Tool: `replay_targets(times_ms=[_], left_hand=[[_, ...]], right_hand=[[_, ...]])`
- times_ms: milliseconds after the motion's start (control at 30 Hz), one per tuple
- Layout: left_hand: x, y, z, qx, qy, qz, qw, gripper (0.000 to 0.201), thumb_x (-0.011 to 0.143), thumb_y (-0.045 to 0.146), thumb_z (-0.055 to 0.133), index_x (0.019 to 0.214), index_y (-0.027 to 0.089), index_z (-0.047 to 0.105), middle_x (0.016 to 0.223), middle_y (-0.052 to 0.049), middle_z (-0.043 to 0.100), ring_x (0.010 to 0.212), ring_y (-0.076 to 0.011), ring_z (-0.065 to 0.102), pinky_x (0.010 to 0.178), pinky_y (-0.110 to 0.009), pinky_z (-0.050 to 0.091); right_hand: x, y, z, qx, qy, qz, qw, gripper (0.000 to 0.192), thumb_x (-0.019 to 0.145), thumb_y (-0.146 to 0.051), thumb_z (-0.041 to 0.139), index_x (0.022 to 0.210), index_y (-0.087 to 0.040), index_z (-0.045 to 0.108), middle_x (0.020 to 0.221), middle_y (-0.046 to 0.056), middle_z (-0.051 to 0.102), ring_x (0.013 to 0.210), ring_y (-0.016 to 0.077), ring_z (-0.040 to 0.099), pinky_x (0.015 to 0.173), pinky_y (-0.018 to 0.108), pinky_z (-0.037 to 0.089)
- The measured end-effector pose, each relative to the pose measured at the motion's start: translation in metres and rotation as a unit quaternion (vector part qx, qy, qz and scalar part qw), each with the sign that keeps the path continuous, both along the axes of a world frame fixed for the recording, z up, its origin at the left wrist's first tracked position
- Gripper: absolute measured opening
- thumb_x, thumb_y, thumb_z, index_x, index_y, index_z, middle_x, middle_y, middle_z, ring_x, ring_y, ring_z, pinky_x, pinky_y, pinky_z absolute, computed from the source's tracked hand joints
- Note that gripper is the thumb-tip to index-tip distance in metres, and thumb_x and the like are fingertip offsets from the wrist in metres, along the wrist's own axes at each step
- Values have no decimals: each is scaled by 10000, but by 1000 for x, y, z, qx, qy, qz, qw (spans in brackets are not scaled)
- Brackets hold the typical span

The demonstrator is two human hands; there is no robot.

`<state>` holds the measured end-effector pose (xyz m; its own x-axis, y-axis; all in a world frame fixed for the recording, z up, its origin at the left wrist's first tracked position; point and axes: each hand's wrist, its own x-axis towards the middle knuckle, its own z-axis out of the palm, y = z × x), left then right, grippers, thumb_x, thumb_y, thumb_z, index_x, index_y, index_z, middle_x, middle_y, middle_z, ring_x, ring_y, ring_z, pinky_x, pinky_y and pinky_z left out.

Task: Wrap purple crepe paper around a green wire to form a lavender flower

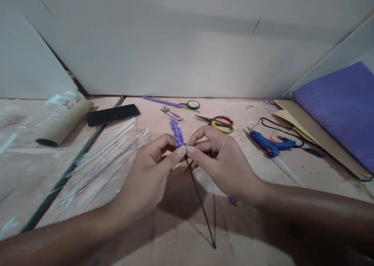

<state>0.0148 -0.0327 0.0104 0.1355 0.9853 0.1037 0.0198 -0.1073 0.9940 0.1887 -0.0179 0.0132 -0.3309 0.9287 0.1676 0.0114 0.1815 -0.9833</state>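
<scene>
Purple flower spike (176, 132) pinched between left hand (152, 168), right hand (222, 160).

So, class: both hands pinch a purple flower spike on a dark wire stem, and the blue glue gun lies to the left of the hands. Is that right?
Not quite. The head view shows the blue glue gun lying to the right of the hands, not the left. The rest holds: the left hand and right hand both pinch the purple flower spike on its dark wire stem.

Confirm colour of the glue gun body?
Blue, with an orange trigger. The glue gun lies on the table right of the hands, clearest in the head view.
</scene>
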Motion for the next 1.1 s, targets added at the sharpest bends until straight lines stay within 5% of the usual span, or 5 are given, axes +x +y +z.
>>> replay_targets(times_ms=[200, 400, 733, 900, 1100], left_hand=[[-4, 8, -2, -38, 11, -11, 999, 236, 956, 318, 645, 751, 204, 611, 732, 21, 605, 730, -139, 596, 703, -245, 525], [-12, 22, -33, -87, 69, -34, 993, 265, 972, 317, 567, 726, 231, 519, 550, 63, 523, 418, -112, 422, 419, -240, 314], [-21, -5, -46, 65, 140, -288, 945, 201, 797, 218, 596, 690, 224, 427, 596, 58, 400, 555, -117, 381, 571, -280, 285], [-21, -3, -49, 102, 179, -314, 927, 175, 829, 215, 566, 749, 233, 411, 650, 50, 416, 605, -133, 413, 609, -292, 294], [-20, 2, -49, 60, 197, -318, 925, 154, 857, 240, 538, 764, 239, 415, 645, 53, 445, 583, -131, 418, 597, -291, 298]], right_hand=[[14, 5, -4, 21, -94, 51, 994, 97, 1034, -249, 625, 944, -225, 597, 688, -32, 753, 586, 142, 722, 582, 236, 578], [16, 64, -18, 218, -221, -38, 950, 68, 1016, -252, 598, 1020, -201, 641, 1012, 41, 738, 876, 178, 690, 731, 296, 532], [-135, 219, -32, 305, -340, 137, 879, 528, 917, -238, 806, 1411, -184, 624, 1613, 165, 602, 1522, 360, 496, 1245, 512, 425], [-187, 261, -43, 298, -352, 197, 865, 778, 851, -173, 840, 1561, -186, 521, 1660, 172, 566, 1550, 366, 497, 1225, 479, 473], [-194, 285, -51, 298, -338, 247, 858, 733, 855, -214, 825, 1533, -254, 550, 1538, 127, 689, 1357, 314, 683, 1145, 436, 541]])
